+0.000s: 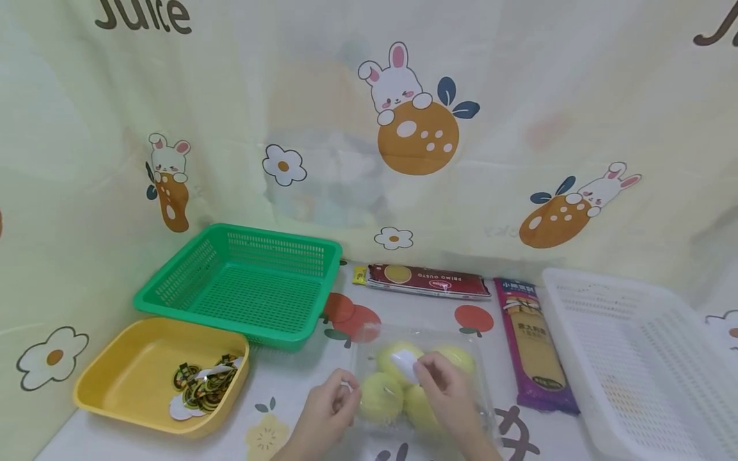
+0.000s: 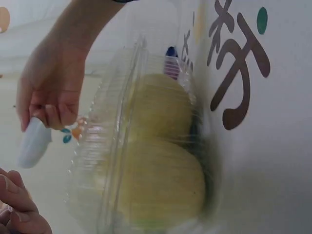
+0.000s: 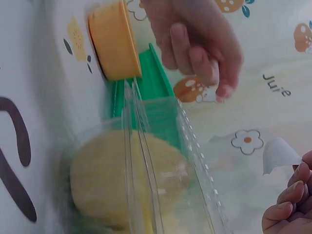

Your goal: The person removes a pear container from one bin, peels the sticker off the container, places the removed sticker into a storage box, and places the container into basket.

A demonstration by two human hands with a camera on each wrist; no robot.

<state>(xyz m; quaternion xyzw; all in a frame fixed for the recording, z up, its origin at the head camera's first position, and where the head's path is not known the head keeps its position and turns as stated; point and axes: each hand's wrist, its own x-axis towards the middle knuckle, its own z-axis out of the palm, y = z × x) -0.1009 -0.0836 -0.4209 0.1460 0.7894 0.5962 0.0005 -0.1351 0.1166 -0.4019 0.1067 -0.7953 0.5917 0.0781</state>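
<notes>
Label hangs pinched in our right hand above the clear box of yellow fruit on the table, our left hand loosely curled and empty beside it — we'd do well to steady the box, then press from the label's middle outward.

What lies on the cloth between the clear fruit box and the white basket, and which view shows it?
A purple packet lies on the printed cloth between the clear fruit box and the white basket; the head view shows this.

left hand, right hand bare; dark band on right forearm
</notes>
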